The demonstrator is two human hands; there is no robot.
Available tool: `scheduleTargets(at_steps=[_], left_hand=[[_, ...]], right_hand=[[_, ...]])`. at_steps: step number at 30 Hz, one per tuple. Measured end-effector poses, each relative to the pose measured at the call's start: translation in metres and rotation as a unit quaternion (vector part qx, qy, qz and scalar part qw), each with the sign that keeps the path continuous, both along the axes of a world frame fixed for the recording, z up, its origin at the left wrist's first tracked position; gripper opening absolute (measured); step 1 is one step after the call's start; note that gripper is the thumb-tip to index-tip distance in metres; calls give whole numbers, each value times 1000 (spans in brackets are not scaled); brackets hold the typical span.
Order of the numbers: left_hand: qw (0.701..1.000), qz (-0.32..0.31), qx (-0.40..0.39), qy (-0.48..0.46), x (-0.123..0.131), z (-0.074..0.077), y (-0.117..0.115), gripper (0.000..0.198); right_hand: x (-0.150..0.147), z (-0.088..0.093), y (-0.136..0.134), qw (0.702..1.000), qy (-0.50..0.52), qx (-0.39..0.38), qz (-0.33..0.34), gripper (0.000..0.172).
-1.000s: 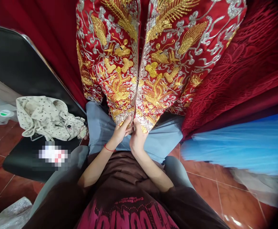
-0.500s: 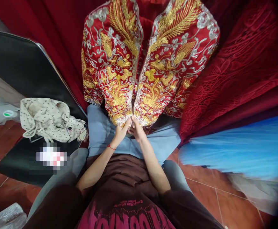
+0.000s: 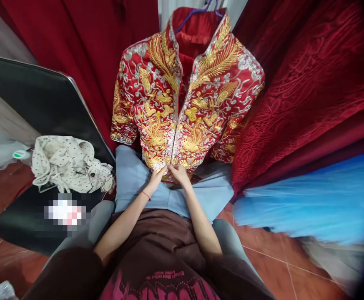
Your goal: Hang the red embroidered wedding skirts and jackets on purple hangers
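A red jacket (image 3: pixel 155 100) with gold and silver embroidery hangs in front of me on a purple hanger (image 3: pixel 188 18). Its stand collar is spread at the top, while the two front edges come close together lower down. At the bottom of the front opening, my left hand (image 3: pixel 157 177) pinches one edge of the hem. My right hand (image 3: pixel 179 173) is closed on the other edge, the thumbs nearly touching. Whatever fastener may lie between the fingertips is too small to make out. The lower hem rests over the light blue cloth (image 3: pixel 169 200) across my lap.
To the left, a black chair (image 3: pixel 16 233) bears a cream, dark-spotted cloth item (image 3: pixel 64 164) and a blurred-out object (image 3: pixel 64 212). Dark red curtains (image 3: pixel 66 46) hang behind. A red lace garment (image 3: pixel 282 108) and blue tulle (image 3: pixel 297 204) hang close on the right, above the tiled floor (image 3: pixel 269 250).
My view has tilted up and back, so the jacket's collar and the hanger now show. The front edges look closer together. Both hands remain at the hem.
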State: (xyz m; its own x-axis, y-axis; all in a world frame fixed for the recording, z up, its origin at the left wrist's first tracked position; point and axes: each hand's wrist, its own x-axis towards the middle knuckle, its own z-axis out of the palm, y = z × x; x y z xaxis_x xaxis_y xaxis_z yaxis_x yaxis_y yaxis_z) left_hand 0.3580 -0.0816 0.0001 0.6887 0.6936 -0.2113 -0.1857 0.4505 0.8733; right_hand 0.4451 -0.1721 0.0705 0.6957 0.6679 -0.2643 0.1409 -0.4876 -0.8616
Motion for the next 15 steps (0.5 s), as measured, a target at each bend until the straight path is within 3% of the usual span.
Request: scheduleTargets(at_steps=[4,9,15], left_hand=[[996,10,78,33,8,-12,9,57],[991,5,121,57,21,-12,11,50],[978,1,172,120,23,-10,12,42]], right_hand=[[3,-10,16,998,-30,-11,-45,40],[1,-2,22,990,-63,-23,-121,28],[12,11,32,991,69,19,-116,30]])
